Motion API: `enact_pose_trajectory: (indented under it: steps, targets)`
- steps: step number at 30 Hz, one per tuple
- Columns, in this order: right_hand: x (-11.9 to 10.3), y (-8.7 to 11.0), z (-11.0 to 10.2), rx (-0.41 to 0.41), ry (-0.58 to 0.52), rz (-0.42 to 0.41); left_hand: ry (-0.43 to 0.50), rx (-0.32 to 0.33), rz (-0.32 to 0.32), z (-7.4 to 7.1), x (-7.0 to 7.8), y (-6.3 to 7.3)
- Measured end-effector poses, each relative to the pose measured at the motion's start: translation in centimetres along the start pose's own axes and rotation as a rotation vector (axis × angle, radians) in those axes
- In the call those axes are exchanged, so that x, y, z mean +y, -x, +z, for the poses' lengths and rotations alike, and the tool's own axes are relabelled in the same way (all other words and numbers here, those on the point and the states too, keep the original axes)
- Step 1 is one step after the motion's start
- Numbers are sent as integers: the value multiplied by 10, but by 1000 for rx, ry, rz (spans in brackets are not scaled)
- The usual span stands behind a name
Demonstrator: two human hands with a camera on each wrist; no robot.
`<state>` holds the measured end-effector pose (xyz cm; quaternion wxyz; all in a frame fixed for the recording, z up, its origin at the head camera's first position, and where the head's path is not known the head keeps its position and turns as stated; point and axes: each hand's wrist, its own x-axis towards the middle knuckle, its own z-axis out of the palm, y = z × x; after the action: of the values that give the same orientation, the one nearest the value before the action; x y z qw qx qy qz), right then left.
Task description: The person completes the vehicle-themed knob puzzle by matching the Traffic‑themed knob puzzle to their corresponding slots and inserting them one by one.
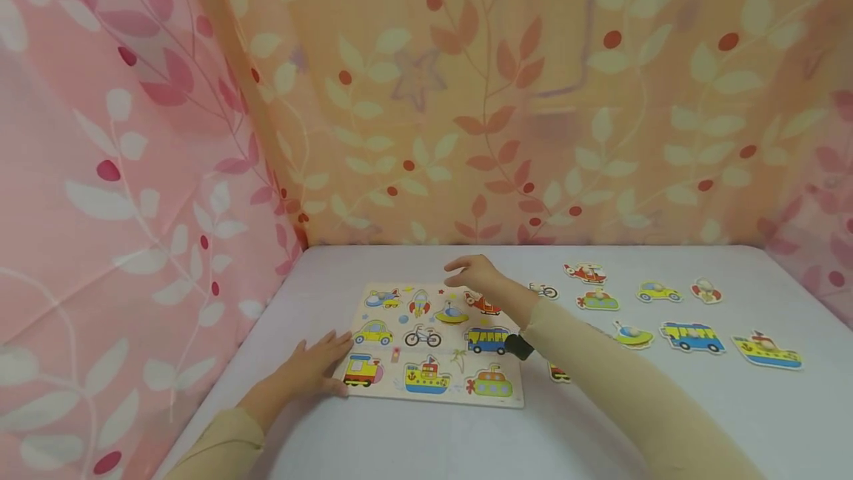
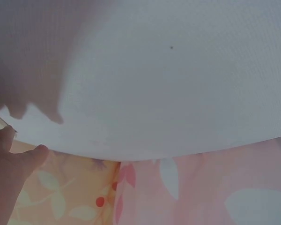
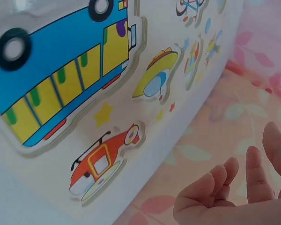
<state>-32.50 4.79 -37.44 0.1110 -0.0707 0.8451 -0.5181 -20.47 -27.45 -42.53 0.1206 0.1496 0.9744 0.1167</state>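
A wooden puzzle board [image 1: 400,391] with vehicle pictures in recesses lies flat on the table. My left hand [image 1: 316,365] rests along its left edge, fingers extended; the left wrist view shows only part of that hand [image 2: 14,159]. Above the board's far edge hovers my right hand [image 1: 481,276], its fingers loosely bent and holding nothing. In the right wrist view, thumb and fingers of this hand [image 3: 239,183] stand apart. Near it on the board are the helicopter picture [image 3: 98,164] and the bus picture [image 3: 61,84]. My right forearm hides part of the board's right side.
Loose vehicle pieces lie to the right: a helicopter [image 1: 586,272], submarine [image 1: 597,300], car [image 1: 658,292], rocket [image 1: 705,291], bus [image 1: 693,337] and ship [image 1: 766,351]. My right sleeve partly covers a flying saucer [image 1: 631,335] and a train [image 1: 560,372]. Floral curtains [image 1: 426,95] surround the table.
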Motion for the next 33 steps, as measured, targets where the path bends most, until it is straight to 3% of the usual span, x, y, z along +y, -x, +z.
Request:
enact_pose_trajectory:
  steps: [17, 26, 33]
  targets:
    - [9, 31, -35, -29, -26, 6, 43, 15, 42, 2, -2, 5]
    - [20, 45, -60, -35, 3, 8, 3, 27, 59, 2, -5, 1]
    - [25, 53, -70, -31, 16, 13, -4, 27, 30, 4, -6, -1]
